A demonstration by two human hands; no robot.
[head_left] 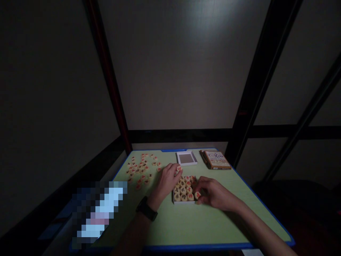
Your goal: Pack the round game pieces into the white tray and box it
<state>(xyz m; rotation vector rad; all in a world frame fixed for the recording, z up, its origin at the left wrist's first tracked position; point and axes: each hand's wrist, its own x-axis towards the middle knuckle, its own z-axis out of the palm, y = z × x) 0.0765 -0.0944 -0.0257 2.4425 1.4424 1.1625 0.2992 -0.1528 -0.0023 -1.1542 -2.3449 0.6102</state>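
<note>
Discs [183, 188] lie packed in rows in a small white box [183, 202] at the middle of the green table [186, 224], right between the two hands. The left hand [166, 183] sits at the box's far-left corner, thumb and fingers pinching the far disc [178, 169] just beyond that corner. The right hand [213, 193] lies at the near-right corner, its fingertips pinching the near disc [197, 195] at the box's right edge; I cannot tell whether that disc is touching the box or is just over it. Both hands are equally close to the box, and the left is nearer the loose discs [141, 169] scattered far left. The discs are round, with no long axis; the box runs slightly longer near to far. The right fingers hide part of the box's right side. The marks on the discs are too small to read, the room is dark, and both forearms are cut off at the near edge. A lid [187, 158] and a brown box [215, 160] lie at the far edge.
</note>
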